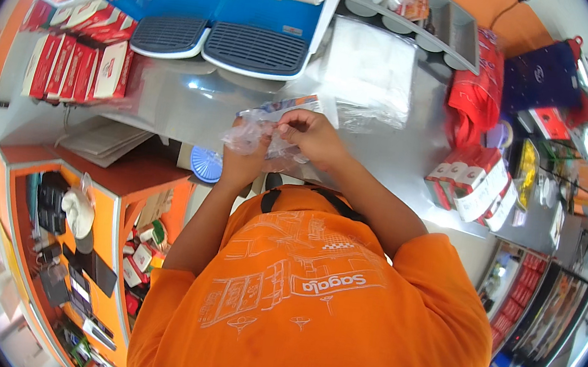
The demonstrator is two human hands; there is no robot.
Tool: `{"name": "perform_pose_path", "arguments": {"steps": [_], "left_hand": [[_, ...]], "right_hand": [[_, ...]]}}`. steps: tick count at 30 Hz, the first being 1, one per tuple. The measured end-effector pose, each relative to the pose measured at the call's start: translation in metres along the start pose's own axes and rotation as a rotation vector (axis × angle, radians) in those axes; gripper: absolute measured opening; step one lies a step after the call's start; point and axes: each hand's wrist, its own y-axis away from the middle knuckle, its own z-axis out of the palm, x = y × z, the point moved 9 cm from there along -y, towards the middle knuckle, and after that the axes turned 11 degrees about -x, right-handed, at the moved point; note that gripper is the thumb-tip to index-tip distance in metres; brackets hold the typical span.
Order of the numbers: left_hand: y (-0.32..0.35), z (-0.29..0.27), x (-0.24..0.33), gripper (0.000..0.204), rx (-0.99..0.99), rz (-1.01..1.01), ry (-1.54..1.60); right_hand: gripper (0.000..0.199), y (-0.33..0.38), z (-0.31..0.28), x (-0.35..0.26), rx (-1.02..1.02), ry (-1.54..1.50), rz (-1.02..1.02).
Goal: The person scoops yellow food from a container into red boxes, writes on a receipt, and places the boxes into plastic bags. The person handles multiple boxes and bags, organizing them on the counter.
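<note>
Over the near edge of the steel counter, my left hand (244, 163) is closed on a crumpled clear plastic bag (243, 136), which hides most of its fingers. Close beside it, my right hand (314, 138) is bent inward, thumb and fingers pinched together at the plastic. Just beyond both hands lies a blue and orange printed packet (294, 102), partly covered by the clear film. A stack of white sheets or bags in clear wrap (370, 65) rests on the counter past my right hand.
Beyond my hands stands a blue dispenser with dark drip trays (255, 48). Red and white boxes (78, 70) line the left. On the right are a red bag (476, 88) and more red boxes (470, 178). A grey compartment organizer (442, 26) sits at the back.
</note>
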Motion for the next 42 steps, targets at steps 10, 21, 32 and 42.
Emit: {"name": "perform_pose_path", "arguments": {"steps": [10,21,32,42], "left_hand": [[-0.021,-0.046,-0.018,0.017,0.326,-0.197,0.244],[0.020,-0.191,-0.027,0.046,0.890,-0.119,0.400],[-0.031,0.020,0.021,0.044,0.055,0.097,-0.482],[-0.204,0.162,0.004,0.053,-0.305,0.246,-0.851]], "right_hand": [[0.007,0.003,0.058,0.027,-0.164,0.549,0.008],[0.013,0.035,-0.135,-0.029,0.492,0.518,-0.092],[0.028,-0.041,-0.216,-0.044,0.331,1.087,0.295],[0.016,-0.066,-0.223,-0.041,0.201,1.180,0.098]]}}
